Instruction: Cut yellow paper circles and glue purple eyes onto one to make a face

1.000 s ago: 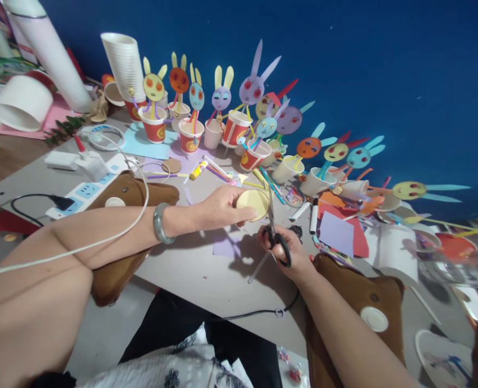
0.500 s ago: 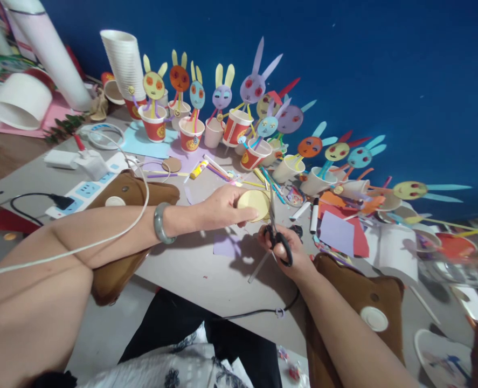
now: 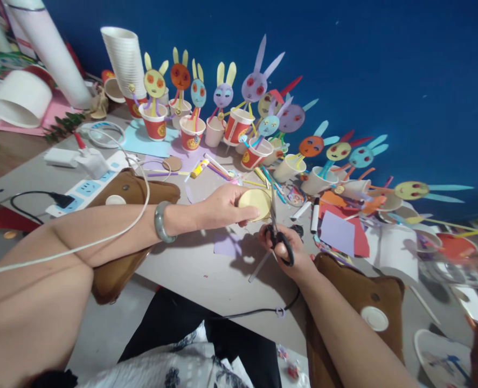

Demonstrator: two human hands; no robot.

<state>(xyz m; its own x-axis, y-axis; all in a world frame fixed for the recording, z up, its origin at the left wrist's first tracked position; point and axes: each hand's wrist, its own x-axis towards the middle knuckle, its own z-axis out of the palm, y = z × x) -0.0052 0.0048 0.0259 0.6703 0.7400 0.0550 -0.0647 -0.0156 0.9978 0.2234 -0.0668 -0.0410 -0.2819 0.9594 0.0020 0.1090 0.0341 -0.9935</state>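
Between thumb and fingers, my left hand holds a round pale yellow disc above the table. My right hand grips black-handled scissors, their blades pointing up along the disc's right edge. Whether the blades touch the paper I cannot tell. Beneath my hands lies a purple paper piece, and a clear strip is below the scissors. Behind stand several paper cups with rabbit-faced paper figures, among them a purple one and an orange one.
A power strip with plugs and a white cable is at the left. Brown cushions lie under both forearms. Markers, coloured paper and a white roll are at the right. Stacked cups stand at the back left.
The view has shifted very slightly. Both hands keep their hold on the disc and scissors, with hardly any visible movement.
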